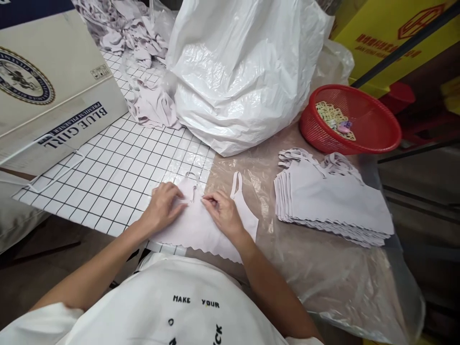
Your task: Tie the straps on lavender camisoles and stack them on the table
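Observation:
A pale pinkish-white camisole top (201,230) with thin straps and a scalloped hem lies flat in front of me. My left hand (163,206) rests on its left side, thumb and fingers apart. My right hand (223,213) is over the middle of the top, its thumb and fingertips pinched together near the neckline; what they hold, if anything, is too small to tell. Between my hands lies a small thin dark-edged piece (193,194) on the fabric, too small to name. One shoulder strap (237,184) stands up in a loop beyond my right hand.
To the right is a stack of similar tops (330,196). A red mesh basket (381,127) behind it holds small yellowish pieces. A big white plastic bag (244,81) stands at the back, near heaped garments (132,33). A cardboard box (57,91) occupies the left.

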A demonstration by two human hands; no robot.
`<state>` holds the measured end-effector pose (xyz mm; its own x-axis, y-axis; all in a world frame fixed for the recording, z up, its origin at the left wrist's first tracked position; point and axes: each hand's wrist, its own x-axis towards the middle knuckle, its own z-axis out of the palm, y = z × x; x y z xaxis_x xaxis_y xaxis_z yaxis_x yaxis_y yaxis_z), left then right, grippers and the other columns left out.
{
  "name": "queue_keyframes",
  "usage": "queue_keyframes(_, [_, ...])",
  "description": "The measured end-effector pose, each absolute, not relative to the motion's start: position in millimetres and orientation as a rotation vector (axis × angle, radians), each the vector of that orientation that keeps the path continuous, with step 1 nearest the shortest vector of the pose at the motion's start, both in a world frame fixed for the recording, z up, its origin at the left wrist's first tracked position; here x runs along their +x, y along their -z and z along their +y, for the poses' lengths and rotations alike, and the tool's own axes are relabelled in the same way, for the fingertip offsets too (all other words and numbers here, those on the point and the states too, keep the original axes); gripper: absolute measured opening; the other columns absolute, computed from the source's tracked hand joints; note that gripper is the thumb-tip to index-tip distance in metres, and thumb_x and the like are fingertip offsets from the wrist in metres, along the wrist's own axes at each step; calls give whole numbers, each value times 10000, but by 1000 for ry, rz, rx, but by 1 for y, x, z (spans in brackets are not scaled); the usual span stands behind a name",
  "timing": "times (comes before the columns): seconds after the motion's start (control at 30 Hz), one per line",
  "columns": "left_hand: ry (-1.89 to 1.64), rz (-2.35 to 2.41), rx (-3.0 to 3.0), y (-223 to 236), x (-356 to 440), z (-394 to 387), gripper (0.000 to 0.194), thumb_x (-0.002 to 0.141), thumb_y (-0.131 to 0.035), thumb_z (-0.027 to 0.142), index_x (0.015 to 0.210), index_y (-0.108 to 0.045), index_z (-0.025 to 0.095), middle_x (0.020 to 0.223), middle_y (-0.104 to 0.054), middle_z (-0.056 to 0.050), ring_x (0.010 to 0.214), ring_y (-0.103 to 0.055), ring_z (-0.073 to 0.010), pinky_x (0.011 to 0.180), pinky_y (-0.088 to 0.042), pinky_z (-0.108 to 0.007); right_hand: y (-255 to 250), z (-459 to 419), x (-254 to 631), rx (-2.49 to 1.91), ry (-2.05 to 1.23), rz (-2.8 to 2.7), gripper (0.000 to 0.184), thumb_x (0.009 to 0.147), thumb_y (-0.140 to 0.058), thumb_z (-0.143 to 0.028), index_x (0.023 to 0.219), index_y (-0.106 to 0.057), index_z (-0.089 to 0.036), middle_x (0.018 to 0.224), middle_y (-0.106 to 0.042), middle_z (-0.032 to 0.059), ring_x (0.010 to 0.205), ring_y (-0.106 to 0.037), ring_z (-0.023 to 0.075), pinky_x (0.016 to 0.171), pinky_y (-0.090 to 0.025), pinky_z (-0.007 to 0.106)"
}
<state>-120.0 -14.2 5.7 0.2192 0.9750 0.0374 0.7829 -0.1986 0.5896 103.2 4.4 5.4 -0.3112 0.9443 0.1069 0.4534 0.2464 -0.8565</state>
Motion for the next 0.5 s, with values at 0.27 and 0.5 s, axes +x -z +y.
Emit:
queue_keyframes(0.27, [-334,2006,1765,-9,-171,-76,424,811,-538,637,905,-576,226,878,-609,-86,878,-572,-305,751,-469,-410,-24,-81,217,-2072,-726,-1671,285,876,-589,-465,726,-544,-226,704,-611,28,623,-556,180,595,-439,306])
queue_keyframes(0.5, [-286,1977,1702,-16,-153,-70,303,726,-585,549,651,-538,260,749,-613,-42,774,-554,-290,659,-449,-378,2,-116,201,-2130,-642,-1599,236,786,-688,-362,699,-512,-231,737,-577,18,681,-545,192,630,-427,309])
